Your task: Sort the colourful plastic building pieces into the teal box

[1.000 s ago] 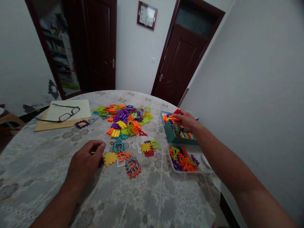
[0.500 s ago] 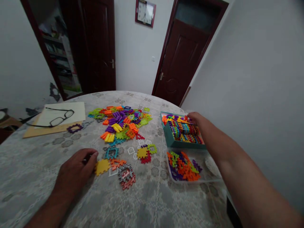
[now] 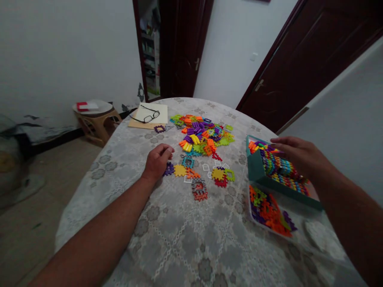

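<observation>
The right hand [image 3: 295, 149], at three o'clock from the centre of view, extends over a teal box [image 3: 256, 165]; its fingers are stretched out, and whether they grip or touch a piece cannot be told. The box holds close rows of small multicoloured ribbed pieces, with loose orange, yellow and purple ones toward its far end. At four o'clock, just below the box, a clear plastic tray [image 3: 254, 217] contains a tangle of orange, purple and lime-green toothed pieces. The left hand [image 3: 157, 161] rests at eight o'clock on the worktop [image 3: 173, 243], fingers curled loosely closed, beside a purple toothed piece [image 3: 168, 169]. Next to that piece lie, toward six o'clock, a flat yellow square [image 3: 180, 170] with notched edges, an orange piece [image 3: 192, 173] with openings, and a grey frame [image 3: 199, 185] overlapping a brick-red toothed piece [image 3: 200, 195]. A turquoise frame [image 3: 188, 162] with a square opening lies just above the yellow square. Near the centre, a heap [image 3: 203, 133] mixes purple, orange and yellow ribbed pieces with flat green ones. At ten o'clock, black-rimmed glasses [image 3: 148, 118] rest on pale paper [image 3: 160, 110].
</observation>
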The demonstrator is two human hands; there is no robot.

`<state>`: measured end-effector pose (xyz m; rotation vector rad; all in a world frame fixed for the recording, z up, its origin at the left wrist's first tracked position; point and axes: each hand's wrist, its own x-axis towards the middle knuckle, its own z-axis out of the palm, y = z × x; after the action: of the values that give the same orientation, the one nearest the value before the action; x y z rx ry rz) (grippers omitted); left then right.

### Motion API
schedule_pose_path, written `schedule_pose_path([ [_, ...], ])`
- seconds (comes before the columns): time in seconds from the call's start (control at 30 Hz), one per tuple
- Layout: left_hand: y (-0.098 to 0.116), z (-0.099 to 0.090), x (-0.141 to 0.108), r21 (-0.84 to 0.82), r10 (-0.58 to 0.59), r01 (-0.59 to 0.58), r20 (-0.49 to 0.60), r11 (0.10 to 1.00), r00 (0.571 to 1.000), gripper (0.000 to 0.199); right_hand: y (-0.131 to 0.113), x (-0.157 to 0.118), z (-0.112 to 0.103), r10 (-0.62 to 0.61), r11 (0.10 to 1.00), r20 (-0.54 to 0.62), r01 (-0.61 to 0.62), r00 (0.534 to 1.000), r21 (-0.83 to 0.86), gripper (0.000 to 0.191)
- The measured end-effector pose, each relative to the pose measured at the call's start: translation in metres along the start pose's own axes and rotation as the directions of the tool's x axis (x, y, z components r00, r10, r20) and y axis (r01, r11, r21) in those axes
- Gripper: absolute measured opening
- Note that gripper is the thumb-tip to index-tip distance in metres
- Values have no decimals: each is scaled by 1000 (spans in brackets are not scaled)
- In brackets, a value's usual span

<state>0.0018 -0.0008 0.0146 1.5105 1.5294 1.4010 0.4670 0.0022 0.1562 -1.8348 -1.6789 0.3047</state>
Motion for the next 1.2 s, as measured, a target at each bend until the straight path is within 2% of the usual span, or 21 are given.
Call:
schedule_pose_path([
  [0.03, 0, -3, 1, -51, -18, 16, -36, 999, 999, 32, -18, -21, 6, -112, 994, 127, 110, 986, 20, 26],
  [0.07, 0, -6, 3, -82, -37, 31, -73, 996, 997, 32, -37, -44, 13, -237, 972, 236, 232, 942, 48, 27],
  [0.13, -1, -12, 6, -66, -75, 67, -122, 996, 990, 30, -71, -92, 33, -424, 902, 374, 421, 825, 94, 32],
  [0.2, -2, -17, 7, 57, -86, 89, -65, 994, 994, 28, -96, -134, 60, -468, 865, 487, 496, 737, 80, 36],
  [0.23, -1, -19, 6, 147, -75, 74, 6, 986, 997, 30, -104, -150, 76, -460, 863, 503, 502, 732, 58, 38],
  [0.3, 3, -23, 2, 350, -51, -17, 183, 937, 982, 35, -111, -170, 108, -407, 877, 508, 480, 759, -16, 38],
  [0.37, 9, -26, -4, 547, -69, -126, 321, 827, 944, 43, -110, -177, 139, -322, 905, 463, 412, 826, -106, 38],
  [0.47, 19, -31, -11, 737, -158, -234, 420, 634, 894, 52, -106, -176, 175, -217, 929, 369, 308, 904, -207, 51],
  [0.57, 23, -34, -13, 780, -212, -272, 455, 563, 865, 42, -102, -171, 195, -193, 928, 367, 291, 910, -232, 53],
  [0.67, 23, -33, -13, 761, -199, -269, 460, 590, 865, 34, -98, -162, 203, -223, 931, 387, 313, 895, -188, 42],
  [0.77, 22, -31, -14, 728, -179, -253, 459, 638, 870, 38, -94, -151, 209, -237, 940, 338, 303, 911, -155, 39],
  [0.9, 18, -32, -15, 684, -155, -239, 462, 689, 873, 48, -92, -141, 224, -246, 953, 211, 276, 946, -127, 42],
  [1.0, 16, -32, -13, 602, -102, -261, 501, 754, 860, 31, -89, -141, 232, -275, 959, 59, 278, 960, -50, 44],
  [1.1, 18, -31, -12, 480, -34, -268, 531, 835, 847, 14, -86, -145, 232, -332, 941, -59, 335, 941, 54, 47],
  [1.2, 22, -28, -14, 310, -7, -215, 583, 926, 813, 14, -87, -152, 228, -462, 876, -47, 464, 885, 127, 51],
])
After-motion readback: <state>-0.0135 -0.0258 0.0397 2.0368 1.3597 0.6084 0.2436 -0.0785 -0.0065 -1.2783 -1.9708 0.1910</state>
